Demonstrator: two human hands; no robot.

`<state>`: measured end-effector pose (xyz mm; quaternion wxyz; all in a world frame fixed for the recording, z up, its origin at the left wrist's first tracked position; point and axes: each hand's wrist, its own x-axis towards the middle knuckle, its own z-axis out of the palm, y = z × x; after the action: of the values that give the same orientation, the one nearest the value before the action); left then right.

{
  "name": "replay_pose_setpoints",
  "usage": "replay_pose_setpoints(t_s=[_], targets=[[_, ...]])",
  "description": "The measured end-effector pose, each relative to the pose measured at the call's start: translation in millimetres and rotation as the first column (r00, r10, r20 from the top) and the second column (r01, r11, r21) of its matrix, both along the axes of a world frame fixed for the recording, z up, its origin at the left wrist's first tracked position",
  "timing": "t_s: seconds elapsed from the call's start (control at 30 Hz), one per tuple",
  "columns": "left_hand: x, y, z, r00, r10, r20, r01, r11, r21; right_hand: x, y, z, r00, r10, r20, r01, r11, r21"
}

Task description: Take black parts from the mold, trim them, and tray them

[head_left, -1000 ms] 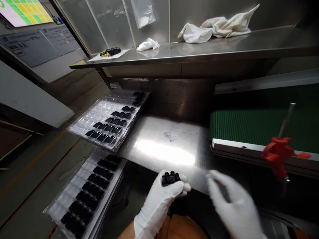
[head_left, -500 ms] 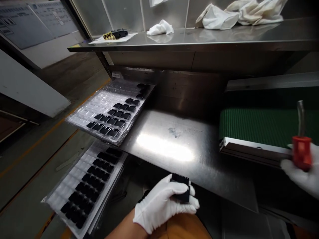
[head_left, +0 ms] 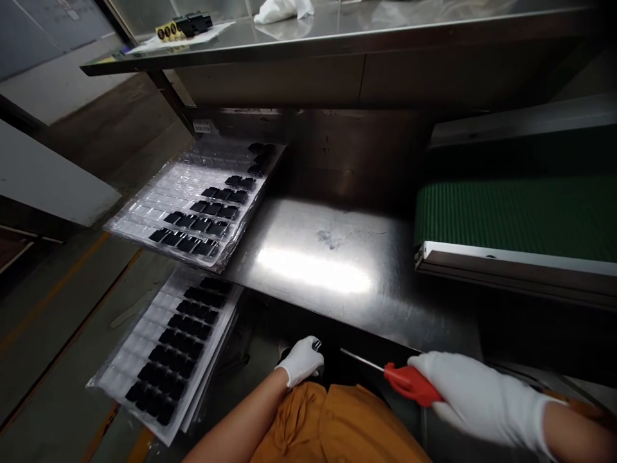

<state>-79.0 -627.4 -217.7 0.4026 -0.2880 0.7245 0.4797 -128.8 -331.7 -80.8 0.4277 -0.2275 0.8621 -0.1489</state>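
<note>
My gloved left hand (head_left: 303, 361) is low in the middle, just above my lap, with its fingers closed round a small black part (head_left: 317, 345). The glove hides most of that part; only an edge shows at the fingertips. To its right, my gloved right hand (head_left: 463, 392) grips a red-handled tool (head_left: 409, 384). The tool's thin metal shaft (head_left: 361, 359) points left toward the left hand, with a gap between its tip and the black part. Both hands are in front of the steel table's near edge.
A clear plastic tray (head_left: 144, 199) of black parts rests on the steel table (head_left: 308, 308) at left. Lower left stands a stack of trays (head_left: 128, 360) with more black parts. A green ribbed conveyor belt (head_left: 511, 215) is at right. The steel shelf (head_left: 308, 48) above carries a white cloth (head_left: 282, 9).
My right hand has come from the far right, by the belt, inward and down with the tool, whose shaft now points left. My left hand has drawn in lower with the black part. The view has tilted down.
</note>
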Motion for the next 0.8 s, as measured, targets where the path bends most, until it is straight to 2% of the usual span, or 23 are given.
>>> replay_pose_setpoints(t_s=[0.13, 0.27, 0.4, 0.5, 0.57, 0.8], targets=[[14, -2, -22.3, 0.993, -0.089, 0.072, 0.092, 0.995, -0.039, 12, -20, -23.0, 0.989, 0.128, 0.073, -0.135, 0.987, 0.091], [20, -1, -33.4, 0.983, -0.142, 0.114, 0.149, 0.987, -0.058, 10, -24, -31.3, 0.973, 0.224, 0.058, -0.230, 0.962, 0.144], [22, 1, -36.1, 0.977, -0.169, 0.130, 0.177, 0.982, -0.058, 11, -26, -37.3, 0.976, 0.217, 0.029, -0.219, 0.965, 0.140], [22, 2, -36.7, 0.972, -0.195, 0.129, 0.202, 0.979, -0.038, 16, -27, -41.6, 0.966, 0.253, 0.053, -0.259, 0.951, 0.169], [22, 2, -37.4, 0.971, -0.206, 0.124, 0.210, 0.977, -0.023, 18, -28, -43.2, 0.968, 0.248, 0.022, -0.249, 0.959, 0.133], [23, 0, -37.7, 0.981, -0.134, 0.138, 0.131, 0.991, 0.024, 20, -32, -41.8, 0.969, 0.246, 0.029, -0.247, 0.954, 0.170]])
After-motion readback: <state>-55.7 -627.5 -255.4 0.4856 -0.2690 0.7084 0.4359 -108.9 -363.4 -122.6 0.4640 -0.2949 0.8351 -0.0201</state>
